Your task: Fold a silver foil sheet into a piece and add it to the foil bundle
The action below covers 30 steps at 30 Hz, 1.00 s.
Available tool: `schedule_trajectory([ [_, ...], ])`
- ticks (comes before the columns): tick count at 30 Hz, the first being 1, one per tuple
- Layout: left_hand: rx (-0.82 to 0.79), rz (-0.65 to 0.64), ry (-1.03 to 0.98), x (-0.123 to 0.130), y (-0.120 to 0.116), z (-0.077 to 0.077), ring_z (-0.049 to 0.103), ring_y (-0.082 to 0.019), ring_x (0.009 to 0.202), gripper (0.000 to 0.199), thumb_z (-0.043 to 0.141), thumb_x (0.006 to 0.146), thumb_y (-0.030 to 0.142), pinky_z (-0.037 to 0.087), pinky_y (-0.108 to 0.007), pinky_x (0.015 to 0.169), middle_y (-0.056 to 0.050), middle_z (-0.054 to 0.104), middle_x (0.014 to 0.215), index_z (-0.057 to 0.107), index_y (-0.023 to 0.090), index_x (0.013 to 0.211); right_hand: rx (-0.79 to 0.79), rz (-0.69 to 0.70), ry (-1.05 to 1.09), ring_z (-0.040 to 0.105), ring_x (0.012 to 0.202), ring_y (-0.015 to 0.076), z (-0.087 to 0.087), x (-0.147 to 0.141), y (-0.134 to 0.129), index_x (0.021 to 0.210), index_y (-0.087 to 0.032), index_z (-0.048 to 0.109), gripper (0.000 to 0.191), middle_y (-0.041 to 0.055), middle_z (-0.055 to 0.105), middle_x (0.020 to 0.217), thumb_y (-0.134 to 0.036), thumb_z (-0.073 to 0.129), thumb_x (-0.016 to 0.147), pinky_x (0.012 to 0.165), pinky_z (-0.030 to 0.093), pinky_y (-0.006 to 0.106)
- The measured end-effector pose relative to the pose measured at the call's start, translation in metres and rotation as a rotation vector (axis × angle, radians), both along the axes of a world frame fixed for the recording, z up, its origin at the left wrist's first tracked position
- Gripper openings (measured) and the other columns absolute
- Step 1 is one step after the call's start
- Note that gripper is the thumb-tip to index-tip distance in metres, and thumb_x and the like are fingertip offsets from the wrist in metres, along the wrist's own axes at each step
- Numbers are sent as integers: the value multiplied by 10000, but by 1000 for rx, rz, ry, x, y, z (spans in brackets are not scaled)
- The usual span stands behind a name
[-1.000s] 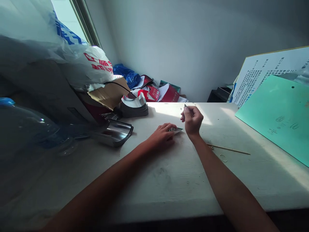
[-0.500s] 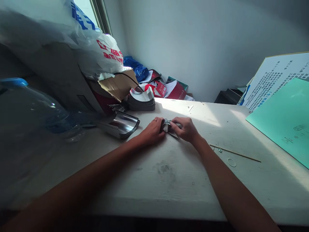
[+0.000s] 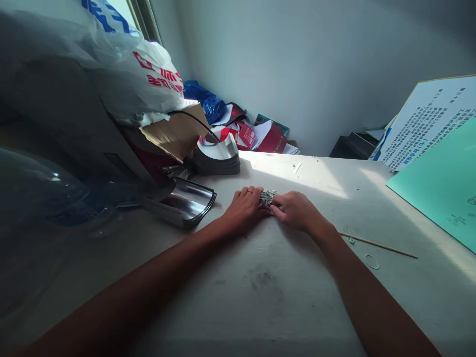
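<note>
Between my two hands, low over the white table (image 3: 260, 307), is a bundle of thin silvery metal pieces (image 3: 267, 198) with a pale band around its middle. My left hand (image 3: 244, 208) is closed around the bundle's left side. On the other side, my right hand (image 3: 295, 208) has its fingers bent and pressed against the bundle's right end. The fingertips and the underside of the bundle are partly hidden. To the left of my left hand lie nested curved metal sheets (image 3: 193, 196).
Behind them stands a stack of curved pieces (image 3: 217, 162) beside another wire-like bundle (image 3: 174, 171). A clear plastic bottle (image 3: 74, 198) is at left. Right of my forearm are a thin wooden stick (image 3: 383, 245) and a pale ring-shaped band (image 3: 372, 268). A green folder (image 3: 442, 183) leans at far right.
The bundle now lies more crosswise, its banded middle showing between my hands. Both hands appear slightly lower and further right, and the whole view has shifted a little.
</note>
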<state>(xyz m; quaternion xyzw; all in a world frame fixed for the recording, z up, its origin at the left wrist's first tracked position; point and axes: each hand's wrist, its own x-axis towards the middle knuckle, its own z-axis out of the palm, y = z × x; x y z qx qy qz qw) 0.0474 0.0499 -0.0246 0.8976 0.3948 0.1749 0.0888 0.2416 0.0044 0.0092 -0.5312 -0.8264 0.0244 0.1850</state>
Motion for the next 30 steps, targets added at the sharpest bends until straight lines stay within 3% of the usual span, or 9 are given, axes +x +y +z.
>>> schedule_trajectory([
  [7,-14,3,59,-1,-1,3,503,-290,1076,351,521,981,456,369,-421,920,-106,583,1170,466,187,1199,65,-185,-85,405,517,143,-9,-12,-1,646,-212,596,260,37,599,620,-340,637,869,550,135,312],
  [13,-28,-2,55,-1,1,2,496,-284,1074,301,488,995,455,367,-424,922,-90,574,1143,472,201,1156,84,-315,-4,476,569,164,-10,-24,-5,660,-208,551,258,52,633,669,-325,646,870,561,137,313],
  [18,-26,-46,43,-3,5,0,498,-278,1082,248,421,1017,396,362,-431,939,-90,564,1144,461,201,1163,87,-326,168,531,675,178,-12,-31,-4,784,-216,517,174,44,671,840,-254,677,841,565,205,287],
  [22,-35,-59,77,-4,4,4,494,-276,1081,209,405,988,298,366,-430,941,-97,557,1151,454,191,1161,6,-387,255,528,677,172,-15,-30,0,780,-221,495,248,9,657,804,-309,724,813,587,252,267],
  [26,-56,-78,116,-6,2,11,478,-282,1109,320,461,890,206,372,-428,951,-114,537,1196,431,179,1208,-56,-447,263,508,659,166,-16,-27,3,754,-220,491,306,-4,641,762,-380,750,783,588,259,260],
  [30,-67,-112,121,-8,0,14,469,-288,1119,382,466,850,183,377,-433,960,-121,529,1210,415,177,1229,-107,-396,347,495,635,154,-16,-24,5,697,-214,457,337,-25,600,685,-360,755,753,588,281,256],
])
